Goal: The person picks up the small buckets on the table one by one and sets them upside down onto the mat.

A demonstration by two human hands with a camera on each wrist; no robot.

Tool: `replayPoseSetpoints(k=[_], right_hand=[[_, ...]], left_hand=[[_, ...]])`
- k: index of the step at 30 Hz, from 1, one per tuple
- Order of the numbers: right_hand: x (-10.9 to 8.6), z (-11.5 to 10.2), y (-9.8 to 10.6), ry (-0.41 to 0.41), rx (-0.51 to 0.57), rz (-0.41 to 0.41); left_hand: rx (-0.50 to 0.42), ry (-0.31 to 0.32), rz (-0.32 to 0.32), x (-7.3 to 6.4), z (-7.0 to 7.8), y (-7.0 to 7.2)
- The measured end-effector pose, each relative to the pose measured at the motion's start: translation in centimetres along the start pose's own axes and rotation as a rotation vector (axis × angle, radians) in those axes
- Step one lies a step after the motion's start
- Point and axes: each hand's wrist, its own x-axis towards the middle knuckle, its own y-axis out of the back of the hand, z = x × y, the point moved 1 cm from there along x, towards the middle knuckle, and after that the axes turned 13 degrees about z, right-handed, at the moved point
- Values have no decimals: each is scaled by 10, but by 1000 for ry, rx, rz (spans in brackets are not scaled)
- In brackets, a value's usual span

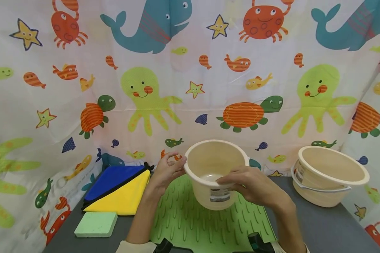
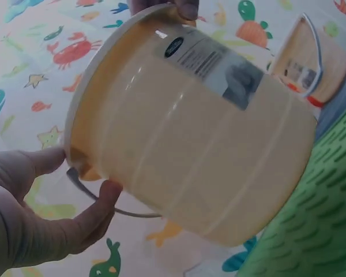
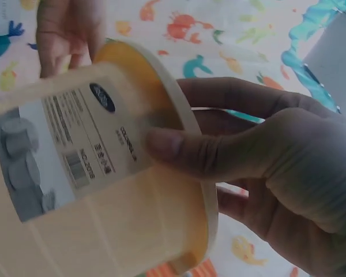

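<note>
Cream bucket (image 1: pixel 201 186) clamped at two sides of its rim

Dark table (image 1: pixel 316 228) carries a green mat (image 1: pixel 177 225); the bucket is over it, contact unclear. Another bucket (image 1: pixel 318 195) stands right, apart, probably for elbow room. Left grip (image 1: pixel 167 171) pinches the left rim, right grip (image 1: pixel 252 181) the near-right rim, thumb outside, likely for balance.

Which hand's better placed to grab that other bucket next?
Probably the right hand: it's nearer the other bucket, standing right of the green mat. It would first need to release the held bucket.
</note>
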Motion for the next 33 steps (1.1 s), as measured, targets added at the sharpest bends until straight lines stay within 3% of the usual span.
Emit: replayPoseSetpoints(k=[5,8,12,20,27,29,33], right_hand=[[8,1,-16,0,-143,-43],[11,6,-22,-10,-236,-7],[10,16,-23,-55,-222,83],[6,22,-27,-64,-98,83],[11,22,-35,-80,-74,44],[11,25,-37,-108,-60,47],[7,37,-39,-232,78,20]], left_hand=[[10,-53,121,4,1,4],[-3,-99,173,6,3,7],[-66,-96,208,9,5,11],[-222,-40,147,14,4,13],[-249,-50,137,12,13,26],[-269,-49,123,11,16,32],[-287,-44,116,10,16,36]])
